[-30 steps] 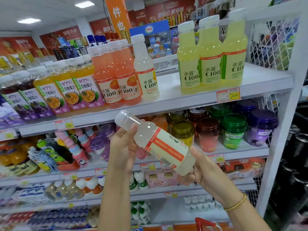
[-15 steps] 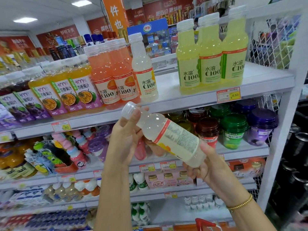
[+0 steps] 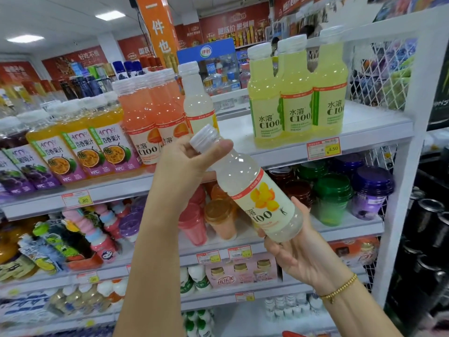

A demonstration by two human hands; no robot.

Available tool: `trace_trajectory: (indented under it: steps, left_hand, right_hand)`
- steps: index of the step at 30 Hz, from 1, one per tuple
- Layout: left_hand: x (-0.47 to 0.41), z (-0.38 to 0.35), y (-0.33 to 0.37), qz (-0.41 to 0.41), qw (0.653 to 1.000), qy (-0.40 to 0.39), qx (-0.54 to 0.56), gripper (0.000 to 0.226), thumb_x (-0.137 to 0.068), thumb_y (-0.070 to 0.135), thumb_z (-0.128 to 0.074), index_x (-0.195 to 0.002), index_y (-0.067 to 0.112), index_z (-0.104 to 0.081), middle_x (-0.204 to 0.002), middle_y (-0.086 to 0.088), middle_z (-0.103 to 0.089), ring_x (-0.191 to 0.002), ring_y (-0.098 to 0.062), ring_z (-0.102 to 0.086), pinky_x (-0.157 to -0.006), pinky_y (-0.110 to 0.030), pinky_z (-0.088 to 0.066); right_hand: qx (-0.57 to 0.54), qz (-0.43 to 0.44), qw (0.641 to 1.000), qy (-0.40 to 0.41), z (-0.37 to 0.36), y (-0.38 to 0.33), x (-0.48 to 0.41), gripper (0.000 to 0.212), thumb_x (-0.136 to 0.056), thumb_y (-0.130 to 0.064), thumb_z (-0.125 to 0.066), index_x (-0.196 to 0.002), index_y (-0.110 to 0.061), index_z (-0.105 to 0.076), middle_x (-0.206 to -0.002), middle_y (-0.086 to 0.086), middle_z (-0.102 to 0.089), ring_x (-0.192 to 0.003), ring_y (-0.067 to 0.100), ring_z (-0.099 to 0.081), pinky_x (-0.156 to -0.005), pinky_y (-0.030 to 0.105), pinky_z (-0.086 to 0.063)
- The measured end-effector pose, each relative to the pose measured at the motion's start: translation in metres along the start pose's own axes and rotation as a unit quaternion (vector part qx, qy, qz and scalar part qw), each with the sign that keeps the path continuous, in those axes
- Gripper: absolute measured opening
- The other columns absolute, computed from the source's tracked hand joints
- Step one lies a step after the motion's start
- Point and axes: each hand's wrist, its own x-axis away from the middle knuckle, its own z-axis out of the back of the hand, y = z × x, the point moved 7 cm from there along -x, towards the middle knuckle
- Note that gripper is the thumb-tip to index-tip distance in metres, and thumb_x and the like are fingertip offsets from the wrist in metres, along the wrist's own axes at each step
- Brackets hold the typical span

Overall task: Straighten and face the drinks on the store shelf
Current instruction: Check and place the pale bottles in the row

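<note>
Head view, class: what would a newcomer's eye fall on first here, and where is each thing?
First, the pale bottle, tilted at centre, the left hand gripping its neck and the right hand holding its base. Next, three yellow-green bottles standing at the right end of the upper shelf.

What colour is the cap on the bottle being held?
The cap is white; head view.

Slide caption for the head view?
Left hand and right hand hold a tilted pale C100 bottle, label toward camera, before the top shelf.
</note>
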Motion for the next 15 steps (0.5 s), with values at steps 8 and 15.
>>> trace_trajectory:
  steps: [8, 15]
  left_hand:
    - [-0.045, -0.006, 0.079, -0.165, 0.969, 0.072, -0.166, 0.039, -0.066, 0.051, -0.078, -0.092, 0.025, -0.066, -0.084, 0.011, -0.069, -0.077, -0.005, -0.066, -0.070, -0.026, -0.057]
    - [-0.092, -0.008, 0.089, -0.221, 0.934, 0.123, -0.252, 0.053, -0.066, 0.053, -0.078, -0.100, 0.016, -0.064, -0.092, 0.007, -0.065, -0.082, -0.012, -0.062, -0.076, -0.036, -0.052]
  right_hand:
    - [0.473, 0.314, 0.793, 0.223, -0.004, -0.104, -0.017, 0.031, -0.094, -0.039, -0.051, -0.083, -0.016, -0.068, -0.082, 0.004, -0.070, -0.069, 0.006, -0.063, -0.065, 0.016, -0.049]
    - [0.651, 0.395, 0.589, 0.272, -0.002, -0.141, -0.034, 0.031, -0.090, -0.031, -0.061, -0.113, -0.011, -0.063, -0.112, 0.004, -0.056, -0.104, 0.018, -0.052, -0.093, 0.028, -0.042]
